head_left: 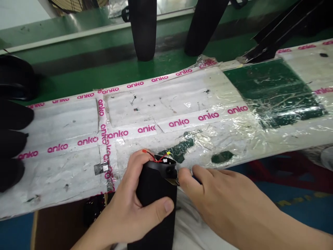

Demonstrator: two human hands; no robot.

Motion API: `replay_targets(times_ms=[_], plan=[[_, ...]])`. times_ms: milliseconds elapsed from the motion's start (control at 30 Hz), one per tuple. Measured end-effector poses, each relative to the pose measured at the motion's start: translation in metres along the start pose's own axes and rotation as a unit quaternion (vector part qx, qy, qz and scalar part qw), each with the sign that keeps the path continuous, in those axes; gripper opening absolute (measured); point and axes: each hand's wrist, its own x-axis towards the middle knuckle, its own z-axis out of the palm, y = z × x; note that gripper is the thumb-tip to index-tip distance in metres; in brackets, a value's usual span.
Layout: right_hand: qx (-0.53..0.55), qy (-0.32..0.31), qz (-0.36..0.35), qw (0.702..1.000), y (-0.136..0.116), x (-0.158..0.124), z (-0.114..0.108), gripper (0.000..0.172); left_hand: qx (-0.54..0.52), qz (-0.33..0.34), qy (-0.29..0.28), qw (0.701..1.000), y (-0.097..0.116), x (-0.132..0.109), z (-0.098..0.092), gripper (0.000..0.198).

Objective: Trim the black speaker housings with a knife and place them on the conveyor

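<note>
My left hand (145,208) is wrapped around a black fabric-covered tube (156,194), held upright at the table's near edge with the thumb across its front. At its top sits a black plastic rim (158,170). Thin red and black wires with small connectors (165,160), red, yellow and white, stick out of the opening. My right hand (208,187) is closed on a small tool with a thin metal blade (172,181), which touches the rim's right side. Fingers cover most of that tool, apart from a bit of dark blue handle.
The worktable (65,118) is covered with white sheeting, clear film and pink-lettered "anko" tape. Several black rounded pieces (11,144) lie at the left edge. Two black tubes (144,31) stand on the green surface behind. A cardboard box (59,225) is below the table at lower left.
</note>
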Motion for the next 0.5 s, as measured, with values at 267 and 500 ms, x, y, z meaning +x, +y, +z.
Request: replay_targets(times_ms=[267, 500], plan=[[0.028, 0.013, -0.008, 0.999, 0.004, -0.006, 0.013, 0.047, 0.010, 0.017, -0.003, 1.000, 0.000, -0.001, 0.001, 0.061], [0.046, -0.004, -0.007, 0.999, 0.005, 0.001, 0.005, 0.059, -0.006, -0.017, -0.012, 1.000, 0.002, 0.000, -0.002, 0.059]])
